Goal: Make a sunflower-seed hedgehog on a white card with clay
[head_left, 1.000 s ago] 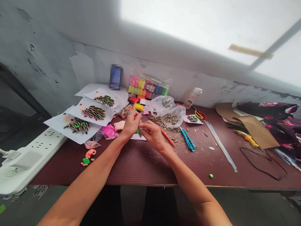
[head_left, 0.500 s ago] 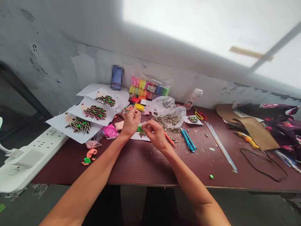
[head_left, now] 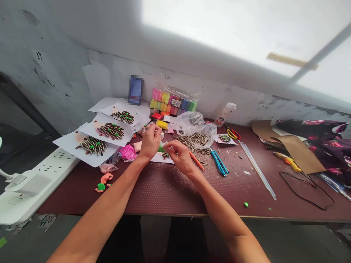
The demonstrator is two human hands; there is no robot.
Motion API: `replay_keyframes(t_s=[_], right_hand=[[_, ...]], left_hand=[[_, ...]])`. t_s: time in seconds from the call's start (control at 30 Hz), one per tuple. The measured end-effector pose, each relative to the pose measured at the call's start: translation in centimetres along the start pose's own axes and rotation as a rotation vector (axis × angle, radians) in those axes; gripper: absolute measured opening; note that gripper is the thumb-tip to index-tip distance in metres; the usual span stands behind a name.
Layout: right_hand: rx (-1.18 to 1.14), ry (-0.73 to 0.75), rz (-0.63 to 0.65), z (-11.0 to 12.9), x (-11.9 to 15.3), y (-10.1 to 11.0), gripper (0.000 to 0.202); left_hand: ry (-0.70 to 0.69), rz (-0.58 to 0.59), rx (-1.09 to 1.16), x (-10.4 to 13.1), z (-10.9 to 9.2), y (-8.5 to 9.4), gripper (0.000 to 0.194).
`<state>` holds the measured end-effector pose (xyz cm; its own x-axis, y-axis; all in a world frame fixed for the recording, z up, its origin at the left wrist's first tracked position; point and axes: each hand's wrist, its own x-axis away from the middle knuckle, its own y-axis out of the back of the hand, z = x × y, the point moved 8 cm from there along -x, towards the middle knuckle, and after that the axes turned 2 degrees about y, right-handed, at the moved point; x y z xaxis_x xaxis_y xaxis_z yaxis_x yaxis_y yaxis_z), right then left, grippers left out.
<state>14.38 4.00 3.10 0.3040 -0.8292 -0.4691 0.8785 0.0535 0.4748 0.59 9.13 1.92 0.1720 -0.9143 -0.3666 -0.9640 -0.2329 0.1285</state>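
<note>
Close together over the middle of the table, both my hands pinch at a small clear plastic bag with green clay (head_left: 161, 147) inside. My left hand (head_left: 150, 141) is closed at the bag's left side. Thumb and fingers of my right hand (head_left: 180, 154) are pinched at its right side. Below them lies a white sheet (head_left: 156, 159), largely covered by the hands. Pink clay in a wrapper (head_left: 127, 152) sits left of my left hand. Right of my right hand are an orange pen-like tool (head_left: 197, 162) and a heap of striped sunflower seeds (head_left: 193, 141).
Hedgehog pictures made with seeds (head_left: 94, 145) lie on white sheets at left, near a power strip (head_left: 52, 171). Behind are a clay pack (head_left: 174, 103) and bottle (head_left: 225, 114). Rightward lie a blue cutter (head_left: 218, 163), scissors (head_left: 233, 133), glue sticks (head_left: 257, 170) and glue gun (head_left: 292, 163).
My left hand has shifted slightly left, and the clear bag between the hands looks more stretched over the green clay. My right hand has barely moved.
</note>
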Motion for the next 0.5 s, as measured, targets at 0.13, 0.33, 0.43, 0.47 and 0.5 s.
replay_keyframes(t_s=[0.13, 0.33, 0.43, 0.47, 0.5], right_hand=[[0.125, -0.012, -0.019, 0.0, 0.0, 0.1, 0.02], [0.129, -0.06, -0.015, -1.0, 0.2, 0.1, 0.021], [0.029, -0.083, -0.009, -1.6, 0.3, 0.0, 0.019], [-0.016, -0.088, 0.011, -1.7, 0.3, -0.2, 0.017], [-0.058, -0.092, 0.03, -1.7, 0.3, -0.4, 0.016]], left_hand=[[-0.022, -0.005, -0.024, 0.1, -0.2, 0.0, 0.019], [-0.071, -0.019, -0.094, 0.4, -0.4, -0.2, 0.017], [-0.065, -0.015, -0.084, 0.3, -0.1, -0.3, 0.017], [-0.055, -0.01, -0.078, 0.2, 0.1, -0.3, 0.017], [-0.044, -0.003, -0.075, 0.2, 0.2, -0.4, 0.017]])
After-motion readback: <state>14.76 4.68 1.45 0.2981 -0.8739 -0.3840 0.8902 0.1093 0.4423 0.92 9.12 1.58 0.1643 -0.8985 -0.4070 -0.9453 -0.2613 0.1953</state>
